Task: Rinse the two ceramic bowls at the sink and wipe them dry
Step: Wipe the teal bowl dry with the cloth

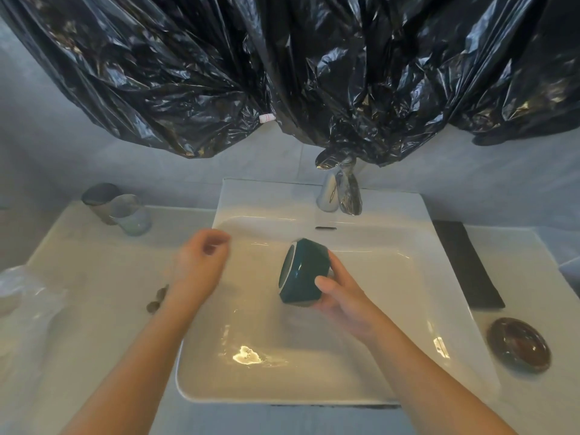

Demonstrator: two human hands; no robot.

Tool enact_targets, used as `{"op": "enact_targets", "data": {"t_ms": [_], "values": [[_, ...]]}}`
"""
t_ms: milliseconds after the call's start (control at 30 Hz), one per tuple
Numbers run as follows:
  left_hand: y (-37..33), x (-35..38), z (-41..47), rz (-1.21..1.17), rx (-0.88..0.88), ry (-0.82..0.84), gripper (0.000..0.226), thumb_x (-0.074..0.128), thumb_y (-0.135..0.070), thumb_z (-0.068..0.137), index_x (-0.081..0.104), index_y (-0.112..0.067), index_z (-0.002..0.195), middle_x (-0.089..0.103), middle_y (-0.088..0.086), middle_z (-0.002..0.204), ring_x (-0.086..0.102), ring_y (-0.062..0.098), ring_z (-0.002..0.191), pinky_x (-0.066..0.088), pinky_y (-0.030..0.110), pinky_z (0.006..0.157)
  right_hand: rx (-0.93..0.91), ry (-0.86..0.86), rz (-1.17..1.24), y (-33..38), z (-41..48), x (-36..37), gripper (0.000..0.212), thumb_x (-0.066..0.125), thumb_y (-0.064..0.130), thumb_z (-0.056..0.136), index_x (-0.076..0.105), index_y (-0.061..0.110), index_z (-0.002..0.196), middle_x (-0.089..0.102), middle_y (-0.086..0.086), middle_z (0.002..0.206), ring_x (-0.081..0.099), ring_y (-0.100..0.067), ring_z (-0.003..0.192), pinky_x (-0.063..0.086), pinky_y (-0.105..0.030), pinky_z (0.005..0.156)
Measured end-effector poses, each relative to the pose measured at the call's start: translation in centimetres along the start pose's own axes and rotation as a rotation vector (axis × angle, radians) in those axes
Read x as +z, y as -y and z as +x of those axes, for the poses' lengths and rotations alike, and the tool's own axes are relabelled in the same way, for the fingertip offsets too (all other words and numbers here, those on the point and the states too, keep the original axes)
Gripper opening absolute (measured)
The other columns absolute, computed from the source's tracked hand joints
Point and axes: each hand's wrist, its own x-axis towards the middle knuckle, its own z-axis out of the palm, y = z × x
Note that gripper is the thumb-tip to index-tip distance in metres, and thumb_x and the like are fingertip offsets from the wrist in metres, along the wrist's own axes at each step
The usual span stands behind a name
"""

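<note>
Right hand (342,296) grip round teal bowl (301,271), left hand (201,262) loosely curled

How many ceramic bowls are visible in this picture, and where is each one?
2. The teal bowl is held tilted over the sink by the right hand. The brown bowl sits on the counter right of the sink. None seems hidden.

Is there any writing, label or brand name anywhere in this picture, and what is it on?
No text here can be read.
White tag on the black plastic sheeting: reddish marks, too small and blurred to read.
Teal bowl, brown bowl, faucet: no writing shows on them.
</note>
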Motion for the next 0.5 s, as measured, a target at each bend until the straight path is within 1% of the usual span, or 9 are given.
{"op": "enact_targets", "data": {"t_ms": [67, 100, 133, 167, 233, 333, 400, 433, 500], "values": [[-3.0, 1.2, -1.2, -0.084, -0.135, 0.355, 0.012, 0.055, -0.016, 0.095, 0.065, -0.015, 0.101, 0.069, 0.005, 0.102, 0.068, 0.021, 0.091, 0.057, 0.039, 0.082, -0.005, -0.02, -0.052, 0.3, -0.1, 0.2, 0.094, 0.09, 0.025, 0.066, 0.041, 0.027, 0.146, 0.054, -0.023, 0.139, 0.056, -0.044, 0.125, 0.044, -0.066, 0.102], [-4.0, 1.6, -1.7, -0.116, -0.217, 0.497, 0.017, 0.053, -0.024, 0.097, 0.064, -0.016, 0.107, 0.069, 0.004, 0.106, 0.069, 0.019, 0.093, 0.058, 0.037, 0.081, -0.007, -0.041, -0.101, 0.6, -0.2, 0.4, 0.09, 0.087, 0.023, 0.066, 0.043, 0.03, 0.145, 0.055, -0.021, 0.139, 0.057, -0.042, 0.124, 0.046, -0.063, 0.101], [-4.6, 1.9, -1.8, -0.113, -0.26, 0.594, 0.023, 0.051, -0.03, 0.097, 0.063, -0.018, 0.111, 0.07, 0.003, 0.107, 0.069, 0.018, 0.094, 0.059, 0.035, 0.082, -0.008, -0.068, -0.175, 0.9, -0.4, 0.7, 0.086, 0.085, 0.024, 0.066, 0.046, 0.035, 0.142, 0.055, -0.018, 0.139, 0.058, -0.038, 0.123, 0.05, -0.059, 0.099], [-5.2, 2.2, -1.9, -0.099, -0.273, 0.65, 0.027, 0.049, -0.036, 0.097, 0.063, -0.019, 0.113, 0.071, 0.002, 0.107, 0.07, 0.017, 0.093, 0.059, 0.035, 0.082, -0.011, -0.098, -0.272, 1.3, -0.6, 1.0, 0.081, 0.084, 0.025, 0.066, 0.048, 0.04, 0.138, 0.055, -0.013, 0.139, 0.06, -0.033, 0.121, 0.054, -0.054, 0.096], [-5.9, 2.7, -2.1, -0.1, -0.278, 0.69, 0.029, 0.052, -0.04, 0.094, 0.063, -0.019, 0.11, 0.072, 0.002, 0.103, 0.071, 0.017, 0.091, 0.059, 0.037, 0.082, -0.037, -0.139, -0.484, 2.1, -0.9, 1.5, 0.075, 0.083, 0.023, 0.069, 0.05, 0.049, 0.13, 0.056, -0.001, 0.135, 0.063, -0.022, 0.116, 0.058, -0.043, 0.091], [-6.4, 3.7, -2.4, -0.041, -0.295, 0.655, 0.024, 0.064, -0.038, 0.087, 0.061, -0.017, 0.098, 0.071, 0.004, 0.099, 0.07, 0.017, 0.09, 0.06, 0.037, 0.08, -0.126, -0.164, -0.806, 3.0, -1.4, 2.4, 0.08, 0.085, 0.027, 0.068, 0.045, 0.048, 0.134, 0.052, 0.013, 0.134, 0.057, -0.013, 0.12, 0.056, -0.036, 0.096], [-6.4, 4.5, -2.5, 0.003, -0.299, 0.617, 0.02, 0.071, -0.033, 0.083, 0.057, -0.02, 0.091, 0.069, 0.003, 0.096, 0.069, 0.017, 0.089, 0.06, 0.036, 0.077, -0.182, -0.175, -0.978, 3.3, -1.7, 3.0, 0.083, 0.086, 0.03, 0.068, 0.043, 0.046, 0.136, 0.048, 0.013, 0.133, 0.049, -0.007, 0.123, 0.051, -0.03, 0.099], [-6.4, 4.8, -2.6, 0.024, -0.294, 0.598, 0.021, 0.072, -0.032, 0.082, 0.056, -0.021, 0.09, 0.067, 0.002, 0.095, 0.069, 0.018, 0.088, 0.06, 0.037, 0.078, -0.2, -0.178, -1.025, 3.6, -1.9, 3.2, 0.082, 0.086, 0.03, 0.069, 0.042, 0.046, 0.136, 0.047, 0.012, 0.133, 0.046, -0.005, 0.123, 0.049, -0.025, 0.099], [-5.9, 5.4, -2.5, 0.075, -0.276, 0.547, 0.025, 0.072, -0.031, 0.079, 0.055, -0.021, 0.095, 0.066, 0.001, 0.096, 0.068, 0.019, 0.087, 0.06, 0.041, 0.079, -0.191, -0.17, -1.071, 4.1, -2.3, 3.3, 0.085, 0.085, 0.03, 0.071, 0.038, 0.048, 0.139, 0.043, 0.01, 0.136, 0.044, -0.004, 0.124, 0.045, -0.019, 0.099]]}}
